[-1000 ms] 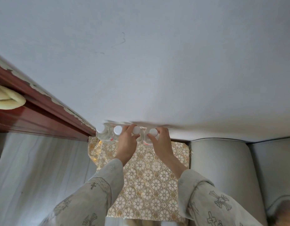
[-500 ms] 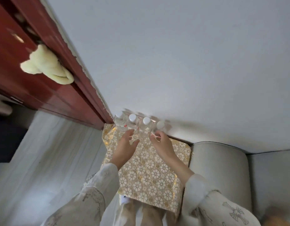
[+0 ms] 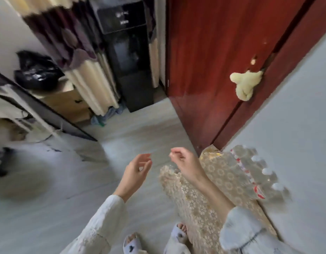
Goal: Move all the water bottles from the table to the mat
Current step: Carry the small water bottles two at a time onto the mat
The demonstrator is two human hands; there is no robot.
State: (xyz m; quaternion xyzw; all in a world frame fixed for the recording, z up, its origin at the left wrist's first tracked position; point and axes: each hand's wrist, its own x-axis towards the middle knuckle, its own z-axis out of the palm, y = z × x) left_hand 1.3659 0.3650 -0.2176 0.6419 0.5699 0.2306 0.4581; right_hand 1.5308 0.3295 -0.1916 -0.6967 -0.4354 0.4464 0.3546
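The water bottles [image 3: 253, 173] look of clear, glossy plastic with matt white caps. The mat [image 3: 213, 198] under them is a shiny gold cloth with a lace-like flower pattern. The door [image 3: 213, 61] is red-brown wood, polished and glossy. The floor [image 3: 67, 189] is pale, smooth and matt.

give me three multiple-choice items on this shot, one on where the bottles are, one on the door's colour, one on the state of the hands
1. Where do the water bottles stand?
A. along the wall edge of the gold patterned surface
B. on the bare floor by the slippers
C. in the person's hands

2. What colour is the door?
A. white
B. dark red
C. green

3. What do the left hand and right hand hold?
A. one bottle each
B. a cloth
C. nothing

Answers: 1 A, white caps line up against the pale wall; 2 B, its glossy panel is dark red; 3 C, both hands hang loose in the air, empty.
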